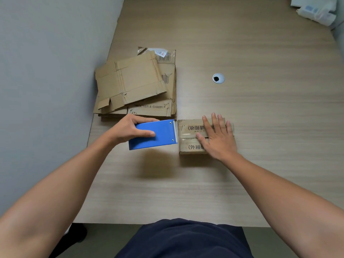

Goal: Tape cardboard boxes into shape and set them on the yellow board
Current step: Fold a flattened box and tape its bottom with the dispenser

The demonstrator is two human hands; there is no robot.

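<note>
The left grip (130,129) was curled round a blue dispenser (158,135), thumb lying across its upper face and fingers hooked over its far edge. The dispenser's toothed end sat right at the left edge of the box (188,146); from where I stood it seemed to touch the cardboard, though I could not be sure.

The right grip (217,138) lay flat on top of the box, fingers straight and slightly spread, pressing down and covering its right part. The box stood on the tabletop (251,112) near the middle, in front of the person. Its 2 top flaps were closed, and a strip of clear tape (186,135) ran along the seam between them. Dark printed characters showed on both flaps.

Behind the dispenser a stack of flat cartons (134,81) lay at the tabletop's left edge, close to the wall, the top sheet skewed. A round grommet (218,78) sat beyond the box, well apart from it. A white bundle (316,11) lay in the far right corner, too blurred to make out.
</note>
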